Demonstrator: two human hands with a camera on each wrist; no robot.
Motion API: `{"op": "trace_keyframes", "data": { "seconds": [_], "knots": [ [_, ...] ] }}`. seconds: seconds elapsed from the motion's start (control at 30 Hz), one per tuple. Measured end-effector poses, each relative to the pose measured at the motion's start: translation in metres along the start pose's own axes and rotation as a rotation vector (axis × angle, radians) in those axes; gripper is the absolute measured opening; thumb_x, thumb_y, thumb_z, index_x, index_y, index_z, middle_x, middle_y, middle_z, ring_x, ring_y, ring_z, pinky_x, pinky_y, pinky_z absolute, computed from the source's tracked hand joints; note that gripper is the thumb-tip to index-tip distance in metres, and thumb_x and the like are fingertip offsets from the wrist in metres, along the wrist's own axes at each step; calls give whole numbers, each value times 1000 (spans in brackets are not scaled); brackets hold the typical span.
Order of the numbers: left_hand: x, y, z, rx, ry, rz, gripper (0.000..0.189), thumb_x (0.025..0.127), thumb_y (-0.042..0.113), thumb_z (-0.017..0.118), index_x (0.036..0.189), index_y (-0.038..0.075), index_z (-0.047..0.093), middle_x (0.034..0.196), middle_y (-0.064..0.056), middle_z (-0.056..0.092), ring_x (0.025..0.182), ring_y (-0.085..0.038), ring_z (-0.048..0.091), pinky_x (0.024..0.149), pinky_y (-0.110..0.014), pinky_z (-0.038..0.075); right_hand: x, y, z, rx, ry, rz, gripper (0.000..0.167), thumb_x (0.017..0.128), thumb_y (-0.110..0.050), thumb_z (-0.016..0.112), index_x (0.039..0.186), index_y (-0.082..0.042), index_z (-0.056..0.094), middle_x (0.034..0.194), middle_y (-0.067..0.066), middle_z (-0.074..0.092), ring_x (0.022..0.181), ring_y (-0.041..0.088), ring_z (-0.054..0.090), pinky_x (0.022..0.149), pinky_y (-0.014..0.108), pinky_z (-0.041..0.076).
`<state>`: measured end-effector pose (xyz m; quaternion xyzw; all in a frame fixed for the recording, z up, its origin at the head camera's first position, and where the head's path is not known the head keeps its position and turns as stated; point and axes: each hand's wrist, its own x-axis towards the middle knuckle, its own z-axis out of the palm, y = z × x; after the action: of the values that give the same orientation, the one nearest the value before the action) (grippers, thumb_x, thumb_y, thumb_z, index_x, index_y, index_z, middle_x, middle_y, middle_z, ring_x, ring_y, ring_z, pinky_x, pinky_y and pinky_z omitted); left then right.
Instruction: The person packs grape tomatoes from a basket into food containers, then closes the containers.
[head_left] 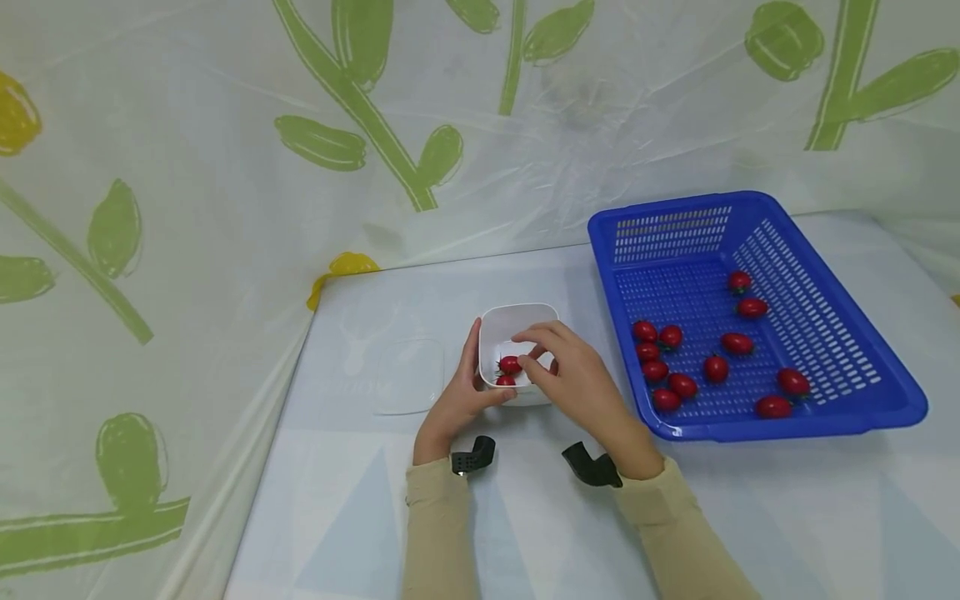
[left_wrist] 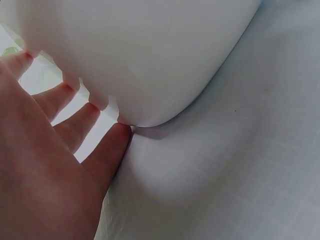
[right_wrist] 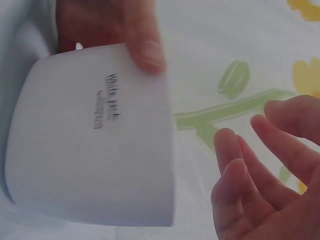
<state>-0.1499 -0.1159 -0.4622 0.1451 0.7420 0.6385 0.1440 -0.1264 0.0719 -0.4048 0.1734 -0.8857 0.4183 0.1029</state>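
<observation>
My left hand (head_left: 456, 404) holds a white plastic box (right_wrist: 90, 150) by its side, thumb on the near wall and fingers along the left wall. The right wrist view shows that thumb at the rim and dark lettering on the box. Red cherry tomatoes (head_left: 510, 364) lie inside the box. Over its opening is my right hand (head_left: 583, 379), fingers bent loosely with a gap between thumb and fingertips. In the right wrist view nothing shows between those fingers (right_wrist: 227, 150). The left wrist view has the left fingertips (left_wrist: 117, 131) against the box wall.
A blue plastic basket (head_left: 660, 283) stands right of the box, with several cherry tomatoes (head_left: 738, 343) spread over its floor. Left of the box a clear lid (head_left: 405, 412) lies on the white tablecloth (head_left: 345, 508). Behind the table hangs a leaf-patterned sheet (head_left: 225, 108).
</observation>
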Motion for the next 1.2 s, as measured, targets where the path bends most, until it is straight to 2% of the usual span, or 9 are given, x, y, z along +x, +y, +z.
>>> {"op": "trace_keyframes", "data": {
  "seconds": [0.17,0.37,0.5,0.67,0.77,0.97,1.2],
  "knots": [
    [3,-9,-1,-11,11,-3,100,74,18,72,140,42,1,148,11,4,133,-17,10,100,-50,24,-1,-7,-12,75,-13,12,29,85,-21,61,114,-17,60,114,-2,54,86,10,55,64,27,49],
    [8,-23,-3,18,26,-1,101,71,28,75,137,48,2,145,19,8,131,-11,14,100,-49,25,-4,-12,-27,162,-61,11,29,88,-27,56,116,-21,58,113,-7,54,90,8,55,69,29,48],
    [6,-16,-2,8,18,1,101,72,24,74,140,43,2,146,15,8,133,-16,12,101,-51,23,-6,-12,-35,210,-98,31,30,88,-31,56,117,-24,57,111,-10,54,92,7,54,71,31,47],
    [0,0,1,18,14,-8,101,74,19,72,142,35,0,149,7,6,134,-20,7,102,-50,19,-7,-7,-42,307,-124,83,30,88,-31,56,117,-22,57,112,-7,56,94,9,55,74,32,48],
    [-1,5,2,26,14,-15,101,74,17,71,143,34,0,149,6,5,134,-20,7,102,-50,19,-6,-4,-47,371,-128,120,31,88,-31,55,117,-21,56,111,-6,57,93,11,56,73,33,49],
    [-1,6,2,12,8,-9,101,73,16,72,143,34,0,149,6,6,134,-17,8,102,-50,19,-7,1,-62,428,-82,139,30,89,-30,53,117,-20,56,109,-4,57,89,14,57,67,29,49],
    [-2,3,-1,-36,-9,30,103,73,12,72,144,30,0,149,4,5,135,-19,7,104,-50,15,-12,5,-86,384,-55,184,31,90,-31,51,119,-22,54,109,-3,57,91,16,56,67,27,48]
  ]
}}
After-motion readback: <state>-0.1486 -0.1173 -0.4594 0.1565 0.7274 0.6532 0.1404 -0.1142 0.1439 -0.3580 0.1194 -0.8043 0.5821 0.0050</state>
